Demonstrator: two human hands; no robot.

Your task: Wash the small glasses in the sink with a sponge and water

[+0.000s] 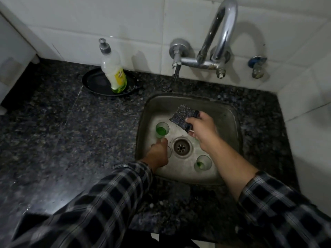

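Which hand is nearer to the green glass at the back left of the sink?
Left. The left hand is right at the near side of the glass; the right hand, holding the sponge, is farther to its right.

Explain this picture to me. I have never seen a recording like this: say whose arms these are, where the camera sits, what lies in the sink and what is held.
No machine here: a person wears one camera on the head, looking down at their own arms. The right hand holds a dark rectangular scouring sponge in its fingers above the square steel sink. The left hand reaches to a small clear glass with a green bottom; whether it grips is unclear. A second green-bottomed glass stands nearer the person. On the dark granite counter a white-and-yellow soap bottle stands in a black dish.
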